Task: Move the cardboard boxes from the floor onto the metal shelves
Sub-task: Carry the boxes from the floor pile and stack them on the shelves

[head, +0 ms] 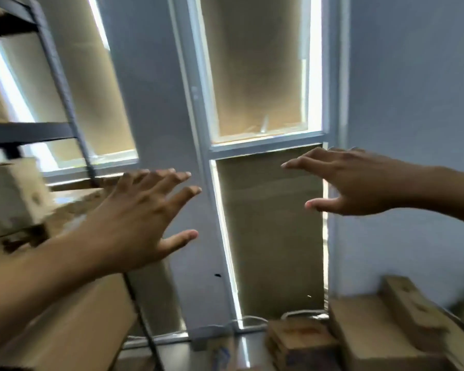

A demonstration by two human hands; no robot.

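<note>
Both hands are raised in front of the window with nothing in them. The left hand (142, 212) has its fingers spread and straight; the right hand (351, 180) is likewise flat, fingers extended, so neither grip is on a box.

The cardboard boxes still to be moved (364, 336) lie on the floor (177, 354) at the lower right, stacked against each other below the window (260, 76). The metal shelves (56, 76) stand at the left edge of the view, and a box already shelved (11, 194) sits on a level beside the dark upright post. A larger carton (73, 330) fills the level below it, though the blur makes its edges hard to tell.

The risks from here appear to come mainly from crowding and speed. The floor boxes overlap one another — lifting one by a single corner could drag or tip its neighbour. A white cable (303, 314) runs along the floor at the foot of the window, just behind the stack, and could snag on a box pulled carelessly. The shelved boxes seem to reach the front edge of their levels, so pushing another in could shove one off the far side. The frame is smeared by head motion — a quick turn near the steel post invites a knocked elbow or knuckle.
</note>
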